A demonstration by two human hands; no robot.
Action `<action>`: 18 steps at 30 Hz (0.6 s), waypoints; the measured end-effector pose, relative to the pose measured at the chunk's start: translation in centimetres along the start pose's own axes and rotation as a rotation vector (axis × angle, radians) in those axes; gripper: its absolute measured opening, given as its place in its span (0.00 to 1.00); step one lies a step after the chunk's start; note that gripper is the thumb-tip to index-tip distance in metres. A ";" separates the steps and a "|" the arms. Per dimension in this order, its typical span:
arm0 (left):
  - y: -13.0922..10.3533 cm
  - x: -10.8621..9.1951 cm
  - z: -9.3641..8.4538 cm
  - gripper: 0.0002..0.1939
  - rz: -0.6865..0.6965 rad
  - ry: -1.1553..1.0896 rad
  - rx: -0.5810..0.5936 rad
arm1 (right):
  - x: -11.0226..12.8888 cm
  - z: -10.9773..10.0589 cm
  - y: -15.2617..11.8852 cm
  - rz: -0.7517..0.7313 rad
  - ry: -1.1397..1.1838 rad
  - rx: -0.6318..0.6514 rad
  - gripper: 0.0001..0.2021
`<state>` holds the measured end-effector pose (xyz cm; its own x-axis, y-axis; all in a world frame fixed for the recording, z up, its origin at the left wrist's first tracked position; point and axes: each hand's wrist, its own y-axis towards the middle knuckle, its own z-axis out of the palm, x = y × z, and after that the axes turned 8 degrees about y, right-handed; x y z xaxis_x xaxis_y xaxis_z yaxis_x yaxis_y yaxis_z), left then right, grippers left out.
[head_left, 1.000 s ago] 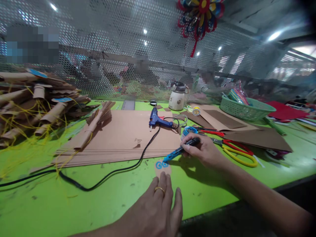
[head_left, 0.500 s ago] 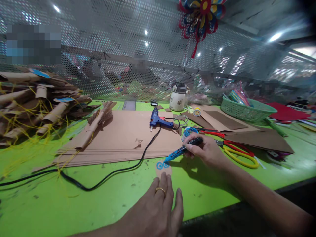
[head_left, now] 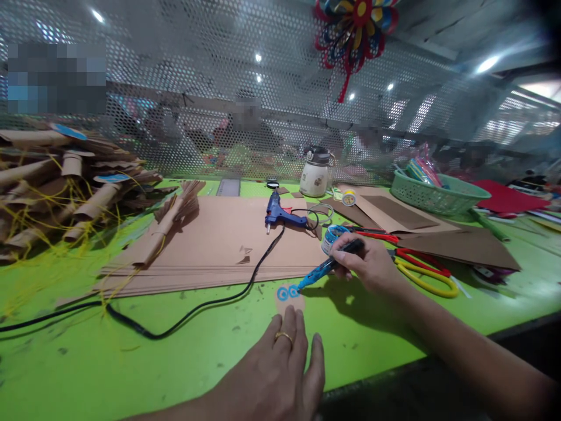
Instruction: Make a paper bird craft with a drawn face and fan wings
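While my right hand point(head_left: 372, 263) grips, my left hand point(head_left: 278, 362) lies flat.

Right hand: thumb and fingers closed together on one marker point(head_left: 322, 272), blue barrel, black rear end. Barrel held slantwise, tip down and to the left, rear end over the hand. Tip placed at the right edge of the second of two blue rings drawn on the paper point(head_left: 280, 305); whether it touches, I cannot tell.

Left hand: nothing clamped. Fingers stretched out, the middle ones near together, their tips resting on the near part of the paper; thumb set apart to the right. One gold ring point(head_left: 284, 335) worn on a finger.

Paper: one small tan piece, flat on the green table point(head_left: 175, 374), just before my left fingertips, on the near side of the stack point(head_left: 210, 234) of brown sheets.

Close to my right hand: one blue-patterned roll point(head_left: 329, 238), just beyond the fingers, partly hidden; yellow-handled scissors point(head_left: 427, 285), to the right, beyond the wrist.

On the stack: one blue glue gun point(head_left: 277, 211), its black cord point(head_left: 205, 305) running left across the table; one rolled brown bundle point(head_left: 160, 234).
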<state>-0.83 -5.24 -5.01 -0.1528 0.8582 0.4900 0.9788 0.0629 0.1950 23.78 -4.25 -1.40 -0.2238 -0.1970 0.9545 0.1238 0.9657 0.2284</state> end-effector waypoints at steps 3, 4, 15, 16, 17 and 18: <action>0.1 -0.1 -0.1 0.26 -0.001 -0.012 -0.003 | -0.1 0.1 0.0 -0.016 -0.002 -0.034 0.06; 0.1 -0.1 -0.1 0.26 0.001 -0.016 0.003 | 0.0 0.1 0.0 -0.017 -0.011 -0.032 0.06; -0.1 -0.3 -0.1 0.27 -0.027 -0.029 0.005 | 0.8 0.2 -0.3 -0.025 -0.080 0.047 0.06; -0.1 -0.4 -0.1 0.27 -0.032 -0.032 0.005 | 0.8 0.2 -0.3 -0.016 -0.082 0.052 0.06; -0.1 -0.5 0.0 0.27 -0.036 -0.033 0.004 | 0.8 0.2 -0.3 -0.007 -0.080 0.057 0.06; -0.1 -0.5 0.0 0.27 -0.036 -0.033 0.002 | 0.8 0.1 -0.3 0.000 -0.074 0.056 0.06</action>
<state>-0.85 -5.69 -5.27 -0.1830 0.8717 0.4545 0.9730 0.0945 0.2105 23.42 -4.70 -0.69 -0.2946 -0.1862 0.9373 0.0697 0.9740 0.2154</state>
